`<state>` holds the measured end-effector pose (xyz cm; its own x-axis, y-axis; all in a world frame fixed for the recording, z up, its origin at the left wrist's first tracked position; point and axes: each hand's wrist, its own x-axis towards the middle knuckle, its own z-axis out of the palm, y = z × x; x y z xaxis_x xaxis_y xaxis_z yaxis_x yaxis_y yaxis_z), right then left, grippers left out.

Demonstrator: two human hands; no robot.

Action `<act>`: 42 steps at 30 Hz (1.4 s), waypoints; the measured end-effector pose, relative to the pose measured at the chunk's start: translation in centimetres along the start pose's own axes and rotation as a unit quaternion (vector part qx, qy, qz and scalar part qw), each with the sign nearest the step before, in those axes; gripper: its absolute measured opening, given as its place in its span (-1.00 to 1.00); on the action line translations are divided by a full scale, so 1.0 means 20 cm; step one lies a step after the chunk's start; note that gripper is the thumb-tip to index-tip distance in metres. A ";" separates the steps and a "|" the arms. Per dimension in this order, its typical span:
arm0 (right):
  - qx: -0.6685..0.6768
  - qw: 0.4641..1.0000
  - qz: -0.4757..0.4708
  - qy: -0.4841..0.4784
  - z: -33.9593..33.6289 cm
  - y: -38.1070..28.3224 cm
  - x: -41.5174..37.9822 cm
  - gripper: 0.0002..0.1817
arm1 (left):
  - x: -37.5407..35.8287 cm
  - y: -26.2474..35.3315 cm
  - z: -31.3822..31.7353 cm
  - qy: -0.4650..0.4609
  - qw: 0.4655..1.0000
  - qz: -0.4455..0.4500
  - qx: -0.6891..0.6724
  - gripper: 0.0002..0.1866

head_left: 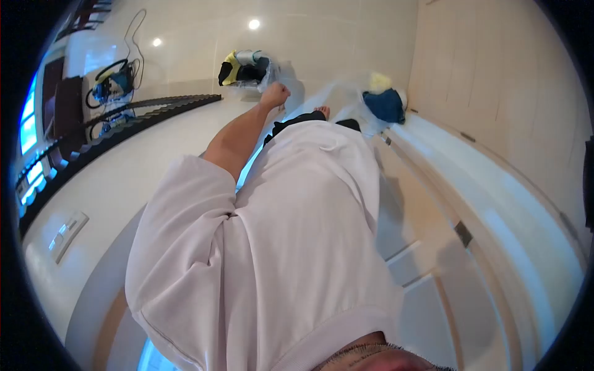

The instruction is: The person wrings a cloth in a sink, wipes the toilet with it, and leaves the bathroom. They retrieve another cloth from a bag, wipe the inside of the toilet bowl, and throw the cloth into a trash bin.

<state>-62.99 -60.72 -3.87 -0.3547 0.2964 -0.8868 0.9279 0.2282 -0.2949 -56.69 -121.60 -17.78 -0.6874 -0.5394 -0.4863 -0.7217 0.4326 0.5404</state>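
Head view, near to far. The wearer's white shirt [303, 198] filled the centre; a white panelled door [427, 309] with a dark hinge [463, 234] stood to its right, and a switch plate [68, 238] was mounted on the wall to its left. Beyond the shirt lay dark legwear [294, 127] and the toes of a bare foot [323, 111].

The left hand [275, 96], its arm extended, was clenched, with the fingers curled at the near right side of a clear plastic bag [269, 72] and grasping its plastic. The bag contained black, yellow and silvery-grey items [231, 69]; whether it touched the floor [322, 37] could not be told. The right hand was out of view, its state indeterminable.

A dark blue bundle [385, 106], with pale yellow material [380, 81] and translucent plastic [343, 93] about it, was near the floor's right edge. A dark railing [124, 123] ran along the left. Beyond it, toward the floor's left edge, stood a blue-and-yellow machine [114, 85] with a black hose and a looping cord [143, 55].
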 end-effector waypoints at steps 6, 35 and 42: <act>-0.067 0.998 0.001 -0.023 0.10 -0.48 0.19 -0.69 | 0.12 0.24 -0.27 0.046 0.957 -0.094 -0.271 -0.66; -0.321 0.912 -0.127 -0.223 2.02 -2.77 0.68 -0.82 | -0.65 0.53 -0.30 0.109 0.688 -0.546 -0.465 -0.78; -0.475 0.859 -0.036 -0.188 2.19 -2.78 0.79 -0.83 | -0.87 0.74 -0.03 0.189 0.606 -0.586 -0.504 -0.89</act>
<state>-115.13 -109.28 -17.04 -0.1798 -0.0304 -0.9832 0.3285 0.9403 -0.0892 -55.38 -106.35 -0.89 0.4538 -0.2594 -0.8525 -0.1507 -0.9652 0.2135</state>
